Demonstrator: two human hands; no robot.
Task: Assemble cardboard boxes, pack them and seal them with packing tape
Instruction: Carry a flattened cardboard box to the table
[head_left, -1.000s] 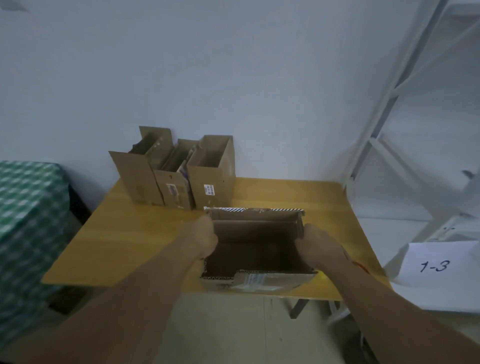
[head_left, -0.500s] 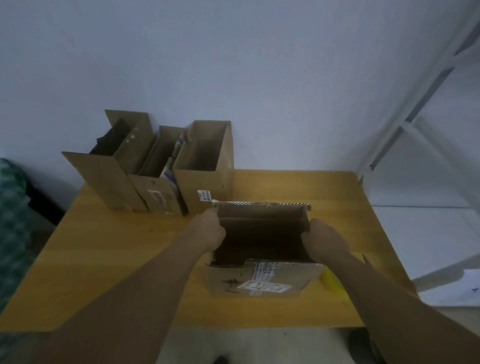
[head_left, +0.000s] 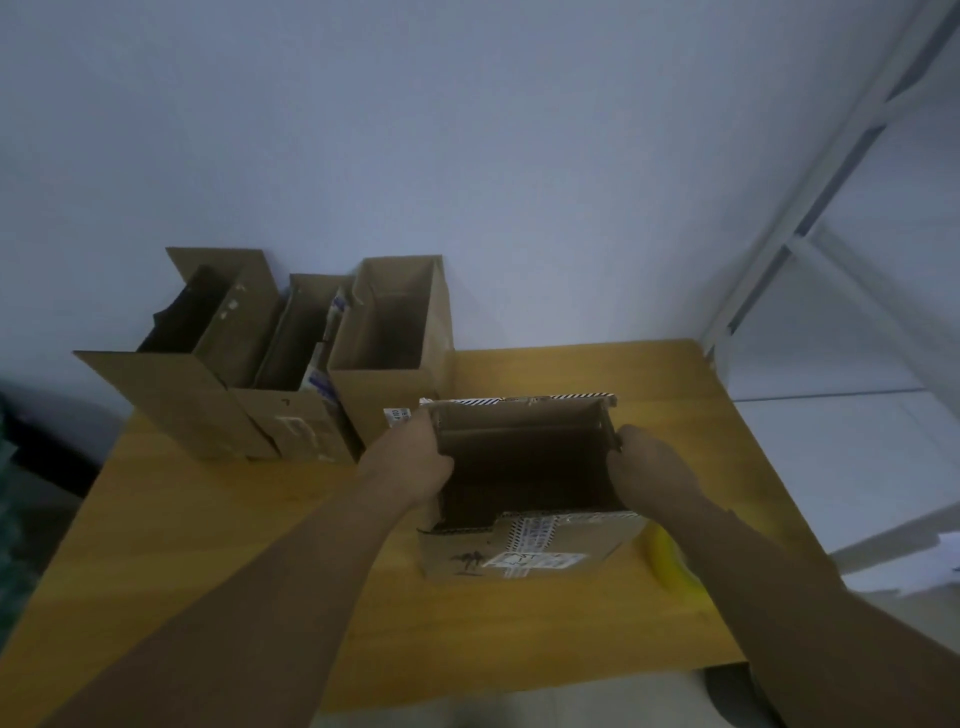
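Note:
An open cardboard box with labels and striped tape on its near flap stands on the wooden table, right of centre. My left hand grips its left wall and my right hand grips its right wall, both at the top edge. The inside of the box is dark and I cannot tell what it holds. A yellow object lies on the table just right of the box, partly hidden by my right forearm.
Three open cardboard boxes stand side by side at the table's back left: left one, middle one with papers sticking out, right one. A white metal frame rises at the right. White sheets lie beyond the table's right edge.
The view has shifted forward and left over the table. Both hands stay on the box's side walls, and the box sits a little farther from the table's front edge.

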